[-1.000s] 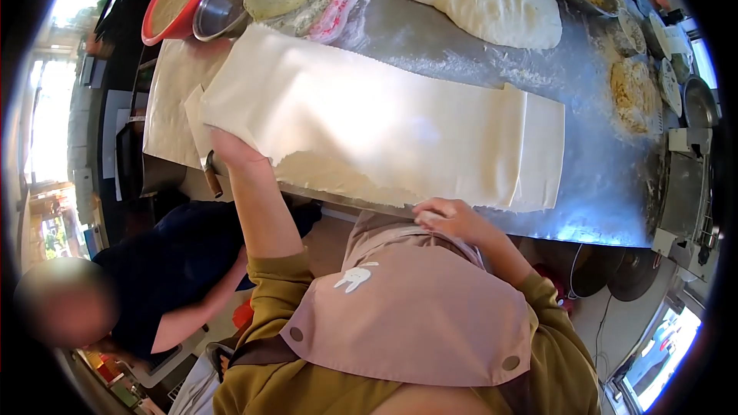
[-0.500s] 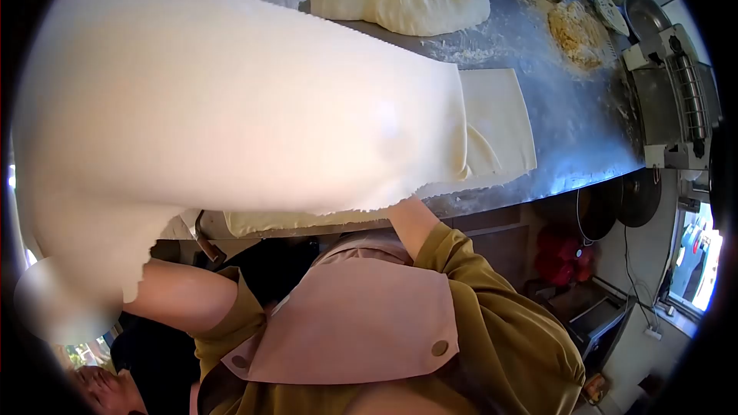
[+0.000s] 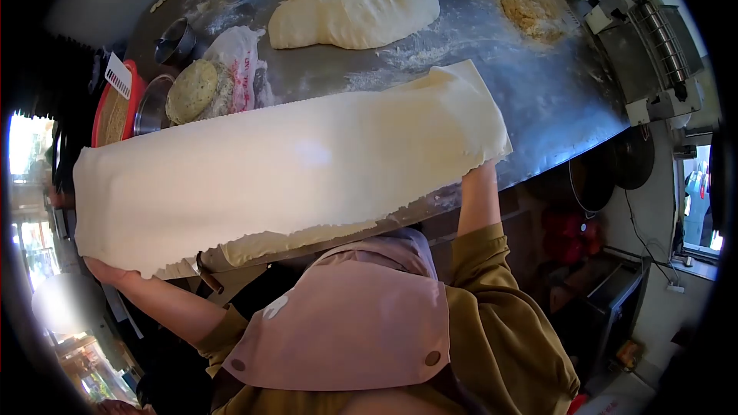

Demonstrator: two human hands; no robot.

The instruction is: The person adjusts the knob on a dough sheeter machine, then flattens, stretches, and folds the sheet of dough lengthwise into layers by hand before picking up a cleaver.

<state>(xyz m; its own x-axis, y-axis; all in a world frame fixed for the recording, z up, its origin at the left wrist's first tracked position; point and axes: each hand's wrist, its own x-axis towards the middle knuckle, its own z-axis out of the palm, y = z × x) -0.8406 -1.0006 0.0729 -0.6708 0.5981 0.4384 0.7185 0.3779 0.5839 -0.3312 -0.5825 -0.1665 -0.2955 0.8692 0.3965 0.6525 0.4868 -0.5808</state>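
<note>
A long pale sheet of rolled dough [image 3: 277, 169] spans the near side of the metal table, its lower edge ragged. Under its left end is my left hand [image 3: 105, 269]; only the heel and wrist show, and the fingers are hidden by the sheet. My right hand [image 3: 481, 169] is beneath the right end, which is bunched and raised at the corner; its fingers are covered too. More dough [image 3: 300, 242] shows below the sheet along the table's front edge. A wooden handle [image 3: 210, 283] sticks out at that edge.
A large dough mass [image 3: 357, 4] lies at the back of the metal table [image 3: 553, 107]. At the left stand a red bowl [image 3: 132, 100], a metal bowl [image 3: 152, 107] and a greenish round piece [image 3: 192, 92]. A roller machine [image 3: 661, 50] is at the right.
The sheet has been lifted and spread to the left. My right hand went from the table's front edge to under its right end. The view has turned and shifted.
</note>
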